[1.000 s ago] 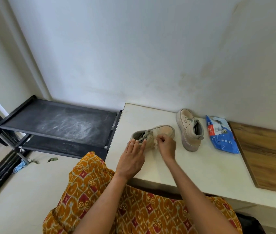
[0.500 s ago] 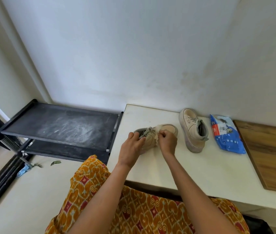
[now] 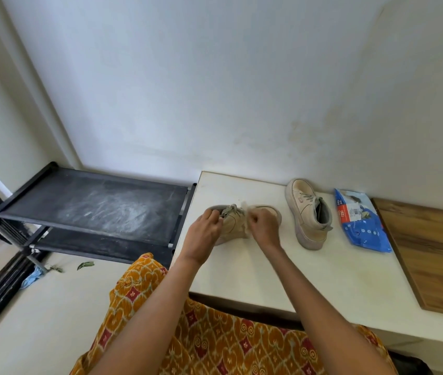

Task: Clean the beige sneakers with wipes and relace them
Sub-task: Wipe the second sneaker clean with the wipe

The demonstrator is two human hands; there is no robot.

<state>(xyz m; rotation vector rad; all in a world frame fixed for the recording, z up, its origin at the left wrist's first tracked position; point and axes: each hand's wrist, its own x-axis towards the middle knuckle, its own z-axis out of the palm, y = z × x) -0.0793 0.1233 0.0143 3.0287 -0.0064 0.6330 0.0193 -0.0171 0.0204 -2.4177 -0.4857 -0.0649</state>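
Both hands have closed in: left hand (image 3: 206,230) curls its grip around the near sneaker (image 3: 235,226) collar, steadying it. Right hand (image 3: 263,228) pinches a wipe (image 3: 245,212) against the upper, apparently to scrub.

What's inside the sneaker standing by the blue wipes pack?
The sneaker's opening shows only a dark grey lining; nothing visible is tucked in. The toe end is hidden by the upper, beside the wipes pack.

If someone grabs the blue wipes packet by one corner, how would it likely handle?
The blue wipes packet looks like a soft film pouch, crinkled and lying flat on the white table, so it would probably sag rather than stay stiff. Its glossy surface may be a little slippery. It seems unlikely to roll.
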